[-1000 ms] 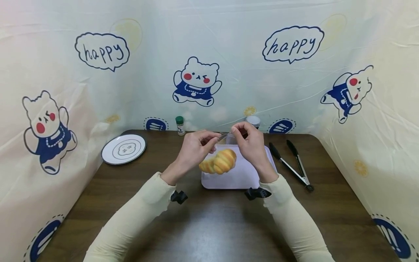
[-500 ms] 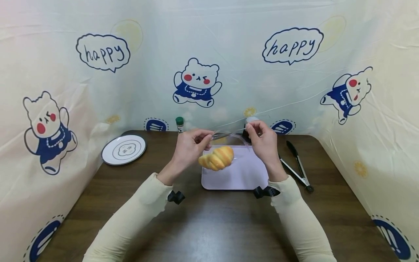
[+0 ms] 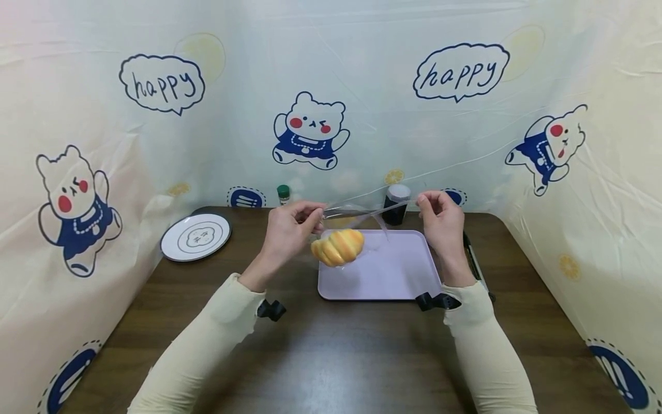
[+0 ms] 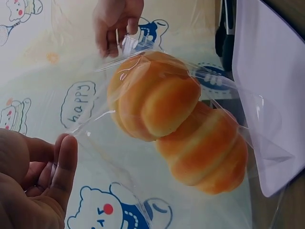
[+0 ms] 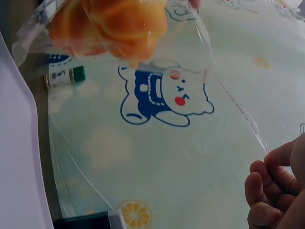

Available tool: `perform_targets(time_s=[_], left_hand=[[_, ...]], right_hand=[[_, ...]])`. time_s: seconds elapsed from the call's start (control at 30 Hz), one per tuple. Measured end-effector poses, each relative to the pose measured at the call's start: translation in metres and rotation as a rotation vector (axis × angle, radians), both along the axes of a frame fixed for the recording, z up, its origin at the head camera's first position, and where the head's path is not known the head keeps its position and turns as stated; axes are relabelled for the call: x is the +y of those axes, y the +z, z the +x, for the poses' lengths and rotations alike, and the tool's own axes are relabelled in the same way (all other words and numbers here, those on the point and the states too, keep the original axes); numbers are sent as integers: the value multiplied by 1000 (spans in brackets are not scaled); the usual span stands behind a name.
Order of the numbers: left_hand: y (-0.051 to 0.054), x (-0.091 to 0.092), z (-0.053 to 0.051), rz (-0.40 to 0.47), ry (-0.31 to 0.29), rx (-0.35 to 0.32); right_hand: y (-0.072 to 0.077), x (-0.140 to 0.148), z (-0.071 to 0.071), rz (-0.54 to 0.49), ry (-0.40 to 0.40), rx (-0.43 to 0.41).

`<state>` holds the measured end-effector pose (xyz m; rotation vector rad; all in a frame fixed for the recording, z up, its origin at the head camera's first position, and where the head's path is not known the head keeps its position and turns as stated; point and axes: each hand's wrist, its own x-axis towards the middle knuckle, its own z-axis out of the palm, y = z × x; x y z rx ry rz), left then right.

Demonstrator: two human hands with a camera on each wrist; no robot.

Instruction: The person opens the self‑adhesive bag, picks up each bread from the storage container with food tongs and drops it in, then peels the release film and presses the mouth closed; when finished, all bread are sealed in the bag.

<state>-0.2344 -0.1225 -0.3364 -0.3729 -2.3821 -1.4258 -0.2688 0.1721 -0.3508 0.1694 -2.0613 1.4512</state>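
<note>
My left hand [image 3: 293,229] pinches the top edge of a clear plastic bag [image 4: 259,119]. Inside the bag hangs golden croissant-like bread [image 4: 162,109], above the left part of a pale lilac tray [image 3: 388,276]. To the right, my right hand [image 3: 443,227] pinches the end of a thin clear plastic strip [image 5: 243,117] with small red print. That strip runs taut from the right fingertips towards the left hand. In the right wrist view the right thumb and forefinger meet on it. Where it meets the bag is hard to make out.
A white plate [image 3: 195,237] lies at the far left. Against the back cloth stand a green-capped shaker [image 3: 283,194] and a dark jar [image 3: 396,204] with a pale lid. Black-and-silver tongs [image 3: 474,261] lie to the right, partly hidden behind the right arm.
My hands have drawn apart, the right moving rightwards and the left slightly leftwards with the bag. The clear strip now stretches longer between them. The dark jar has come into fuller view.
</note>
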Motion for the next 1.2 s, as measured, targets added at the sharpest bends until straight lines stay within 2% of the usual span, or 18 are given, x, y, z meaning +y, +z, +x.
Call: perform_targets(time_s=[0.07,0.17,0.3,0.6,0.73,0.93,1.2], left_hand=[[0,-2,0,7,3,-12],[1,-3,0,15,8,-15],[3,-4,0,25,17,3],[6,-10,0,33,21,14],[7,-13,0,23,29,42],[8,-16,0,0,53,95],[7,-19,-1,-9,73,102]], right_hand=[[7,1,7,-4,-21,-2],[8,7,8,-7,-63,-18],[-5,25,-3,-27,-97,-27],[-7,50,-4,-32,-174,-115],[-8,57,-6,-46,-204,-132],[-11,66,-8,-87,-189,-124],[-18,77,-10,-90,-209,-179]])
